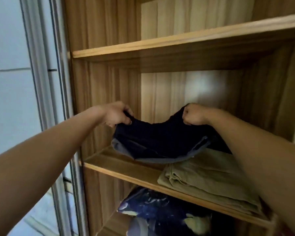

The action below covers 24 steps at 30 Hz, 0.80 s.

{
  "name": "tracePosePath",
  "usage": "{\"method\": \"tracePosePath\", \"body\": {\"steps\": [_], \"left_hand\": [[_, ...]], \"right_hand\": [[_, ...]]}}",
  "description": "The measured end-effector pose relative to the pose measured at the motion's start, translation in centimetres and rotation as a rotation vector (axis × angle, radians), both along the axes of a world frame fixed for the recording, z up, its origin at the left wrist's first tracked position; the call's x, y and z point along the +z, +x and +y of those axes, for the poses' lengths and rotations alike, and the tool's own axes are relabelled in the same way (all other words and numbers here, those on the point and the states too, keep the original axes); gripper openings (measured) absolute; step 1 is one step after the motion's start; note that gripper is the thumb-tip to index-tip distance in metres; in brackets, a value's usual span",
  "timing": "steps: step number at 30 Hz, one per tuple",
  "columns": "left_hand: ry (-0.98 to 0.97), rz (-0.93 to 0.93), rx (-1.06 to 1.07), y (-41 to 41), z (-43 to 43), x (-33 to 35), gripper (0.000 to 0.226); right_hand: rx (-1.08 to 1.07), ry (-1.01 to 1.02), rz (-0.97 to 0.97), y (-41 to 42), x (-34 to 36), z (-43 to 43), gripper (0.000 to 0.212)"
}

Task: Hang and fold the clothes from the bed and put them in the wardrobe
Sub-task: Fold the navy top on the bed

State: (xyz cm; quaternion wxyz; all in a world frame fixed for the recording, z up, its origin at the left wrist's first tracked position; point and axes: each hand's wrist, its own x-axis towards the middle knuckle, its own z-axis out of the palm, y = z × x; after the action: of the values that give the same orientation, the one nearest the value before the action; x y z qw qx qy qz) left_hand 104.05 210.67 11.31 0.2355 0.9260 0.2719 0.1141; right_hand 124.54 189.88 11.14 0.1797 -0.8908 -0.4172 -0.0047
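A folded dark navy garment (158, 138) with a grey edge hangs just above the middle wardrobe shelf (119, 166), its lower fold touching the board. My left hand (117, 114) grips its left top corner. At the right top corner, my right hand (194, 115) holds the cloth in a closed fist. Both arms reach into the open wooden wardrobe. A folded khaki garment (209, 181) lies on the same shelf, to the right and nearer the front edge.
An upper shelf (177, 41) runs above the hands. Below the middle shelf lies a blue patterned bundle (153, 208). The wardrobe's left side panel (78, 99) stands next to a metal-framed sliding door (41, 82).
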Motion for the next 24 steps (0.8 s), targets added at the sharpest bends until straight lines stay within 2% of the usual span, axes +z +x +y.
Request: {"method": "tracePosePath", "body": {"steps": [3,7,17,24], "left_hand": [[-0.017,-0.012,-0.059,4.1,0.3,0.3,0.026],[-0.057,-0.014,-0.113,8.5,0.9,0.5,0.026],[-0.125,-0.126,-0.233,19.1,4.7,0.2,0.029],[-0.231,-0.183,-0.296,26.6,8.3,-1.9,0.043]], "right_hand": [[-0.094,-0.003,-0.024,2.5,-0.1,-2.3,0.025],[-0.203,0.033,-0.044,4.9,-0.2,-4.1,0.042],[-0.440,0.045,-0.077,10.2,-0.8,-3.5,0.041],[-0.575,-0.023,-0.021,16.0,-0.5,-1.2,0.044]]}}
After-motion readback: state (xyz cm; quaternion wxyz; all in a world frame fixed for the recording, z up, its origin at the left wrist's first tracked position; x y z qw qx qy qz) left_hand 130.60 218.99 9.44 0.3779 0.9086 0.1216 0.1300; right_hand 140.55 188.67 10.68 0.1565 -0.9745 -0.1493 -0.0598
